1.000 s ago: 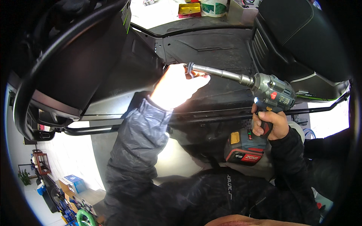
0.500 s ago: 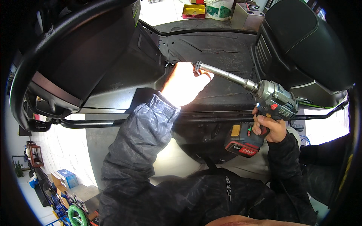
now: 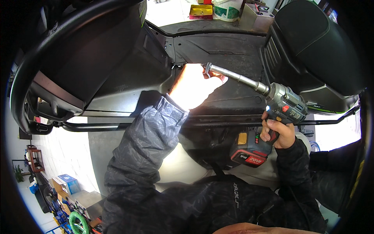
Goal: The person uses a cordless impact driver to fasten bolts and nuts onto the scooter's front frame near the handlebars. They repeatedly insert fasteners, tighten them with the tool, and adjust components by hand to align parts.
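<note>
My right hand is wrapped around the handle of a cordless impact wrench, whose small lamp is lit. A red and black battery sits at the base of its grip. A long metal socket runs from the wrench up and left to my left hand. That hand is closed in a pinch at the socket's tip, around a small dark part whose exact kind I cannot tell. Bright light washes out the back of this hand, and most of its fingers are hidden. Just left of it, a small bolt-like piece shows at the black panel.
A black vehicle body panel rises on the left, a padded black seat on the right. Between them lies the dark footwell floor. A black tube rail crosses before me. Beyond are a bucket and a yellow-red tray.
My left hand and the socket tip have shifted slightly right, away from the panel. The wrench has tilted a little, its battery swinging slightly left and down.
</note>
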`<action>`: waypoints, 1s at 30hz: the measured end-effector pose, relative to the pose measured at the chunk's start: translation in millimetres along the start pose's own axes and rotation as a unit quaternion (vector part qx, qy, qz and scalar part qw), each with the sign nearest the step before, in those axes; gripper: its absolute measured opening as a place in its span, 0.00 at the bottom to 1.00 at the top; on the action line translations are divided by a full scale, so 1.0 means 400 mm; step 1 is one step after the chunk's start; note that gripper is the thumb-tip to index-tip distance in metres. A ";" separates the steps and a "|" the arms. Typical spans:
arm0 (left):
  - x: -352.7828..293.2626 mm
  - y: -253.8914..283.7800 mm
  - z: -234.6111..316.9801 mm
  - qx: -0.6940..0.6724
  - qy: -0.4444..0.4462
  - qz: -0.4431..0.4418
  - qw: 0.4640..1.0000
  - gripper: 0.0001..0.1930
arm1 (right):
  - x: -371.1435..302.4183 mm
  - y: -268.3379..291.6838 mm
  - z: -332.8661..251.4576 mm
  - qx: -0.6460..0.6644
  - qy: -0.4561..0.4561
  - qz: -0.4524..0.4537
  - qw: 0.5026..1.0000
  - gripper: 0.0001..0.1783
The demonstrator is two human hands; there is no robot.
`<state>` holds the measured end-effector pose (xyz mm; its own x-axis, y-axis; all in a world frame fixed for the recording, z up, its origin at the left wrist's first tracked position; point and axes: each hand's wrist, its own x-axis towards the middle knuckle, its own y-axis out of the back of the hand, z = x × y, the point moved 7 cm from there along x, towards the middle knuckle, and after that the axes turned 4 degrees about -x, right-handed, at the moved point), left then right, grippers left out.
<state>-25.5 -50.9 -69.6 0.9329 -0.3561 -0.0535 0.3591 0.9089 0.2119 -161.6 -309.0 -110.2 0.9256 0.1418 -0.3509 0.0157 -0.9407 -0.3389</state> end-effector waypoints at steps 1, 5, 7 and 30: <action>0.001 0.000 0.001 -0.009 -0.005 0.003 1.000 0.12 | -0.002 -0.002 0.003 0.013 -0.006 -0.008 1.000 0.15; 0.000 0.000 -0.006 -0.006 0.005 0.001 1.000 0.12 | -0.003 0.003 0.010 0.012 0.000 -0.002 1.000 0.15; -0.002 -0.002 -0.037 -0.051 0.087 -0.014 0.995 0.12 | 0.000 0.011 0.005 -0.034 0.034 0.010 0.999 0.16; 0.008 -0.039 -0.061 -0.075 0.117 -0.048 0.989 0.09 | -0.002 0.046 -0.009 -0.165 0.085 0.023 0.982 0.18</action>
<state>-27.6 -60.8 -96.9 0.8683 -0.3986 -0.2952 0.4305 0.9012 0.0493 -160.8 -327.4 -113.1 0.9774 0.0707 -0.1990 0.0693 -0.9975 -0.0143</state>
